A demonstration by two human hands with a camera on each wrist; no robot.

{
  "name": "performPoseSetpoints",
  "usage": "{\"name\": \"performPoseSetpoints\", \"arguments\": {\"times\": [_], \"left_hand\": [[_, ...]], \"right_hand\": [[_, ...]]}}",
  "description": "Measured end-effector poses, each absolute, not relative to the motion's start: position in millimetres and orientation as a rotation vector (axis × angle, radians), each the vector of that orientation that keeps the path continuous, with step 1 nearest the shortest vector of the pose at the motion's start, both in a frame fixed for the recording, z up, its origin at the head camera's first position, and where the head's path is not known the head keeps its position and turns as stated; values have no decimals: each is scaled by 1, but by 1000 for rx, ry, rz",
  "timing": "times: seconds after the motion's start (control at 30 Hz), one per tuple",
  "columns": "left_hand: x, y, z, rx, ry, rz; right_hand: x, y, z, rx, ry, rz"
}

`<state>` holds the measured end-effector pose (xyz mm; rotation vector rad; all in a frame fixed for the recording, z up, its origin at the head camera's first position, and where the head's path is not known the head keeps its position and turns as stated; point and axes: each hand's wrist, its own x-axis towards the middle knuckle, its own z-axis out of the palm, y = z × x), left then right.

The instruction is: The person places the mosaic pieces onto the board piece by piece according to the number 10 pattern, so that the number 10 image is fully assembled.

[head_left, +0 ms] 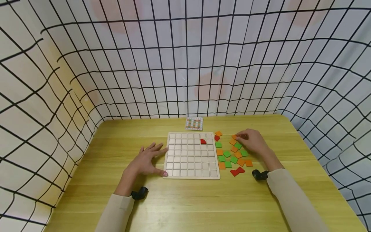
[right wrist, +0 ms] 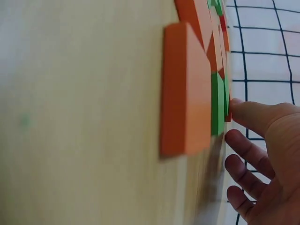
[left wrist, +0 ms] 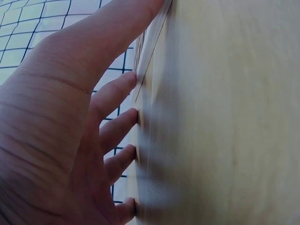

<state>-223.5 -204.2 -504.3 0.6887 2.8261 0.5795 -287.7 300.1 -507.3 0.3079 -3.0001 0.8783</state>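
A pale square board (head_left: 192, 161) with a grid of shallow cells lies on the table, and a red quarter-round tile (head_left: 203, 141) sits in one of its upper right cells. With fingers spread, my left hand (head_left: 146, 160) rests at the board's left side, thumb on the lower left corner and a fingertip at the left edge. My right hand (head_left: 252, 140) is at the far end of the loose tiles. Its thumb and index finger pinch an orange tile (head_left: 234, 137). In the right wrist view the thumb reaches the tiles, while the other fingers (right wrist: 243, 176) are loosely bent.
Several green tiles (head_left: 227, 154), orange tiles (head_left: 249, 163) and red tiles (head_left: 240, 169) lie scattered right of the board. A small patterned card (head_left: 194, 123) lies behind it. Black-gridded white walls (head_left: 185, 80) enclose the wooden table (head_left: 185, 206) at the back and sides.
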Motion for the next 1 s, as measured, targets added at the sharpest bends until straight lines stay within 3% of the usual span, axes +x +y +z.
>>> {"name": "performPoseSetpoints", "arguments": {"times": [0.57, 1.0], "left_hand": [[-225, -204, -506, 696, 2820, 579], [-225, -205, -508, 700, 2818, 567]], "right_hand": [[-300, 333, -516, 475, -3041, 962], [-301, 333, -521, 412, -2975, 1053]]}}
